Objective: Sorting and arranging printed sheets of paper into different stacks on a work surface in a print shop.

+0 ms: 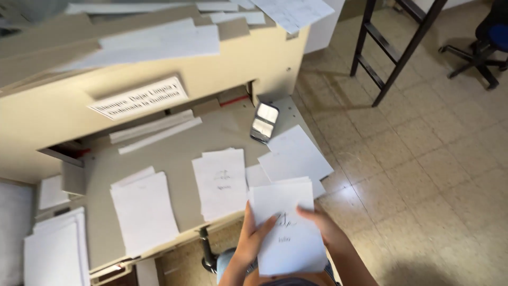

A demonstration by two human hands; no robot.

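Note:
Both my hands hold a small stack of white printed sheets (pixel 288 233) in front of my body, just off the front edge of a beige paper-cutter table (pixel 180 153). My left hand (pixel 251 238) grips the stack's left side with the thumb across the top sheet. My right hand (pixel 325 225) holds the right edge, thumb on top. The top sheet carries a small dark drawing and a short word.
On the table lie more white sheet stacks (pixel 220 182), (pixel 144 209), (pixel 296 153), long paper strips (pixel 156 130) and a dark phone (pixel 264 122). Another pile (pixel 55 251) sits lower left. A black ladder (pixel 394 47) and office chair (pixel 484 42) stand on the tiled floor.

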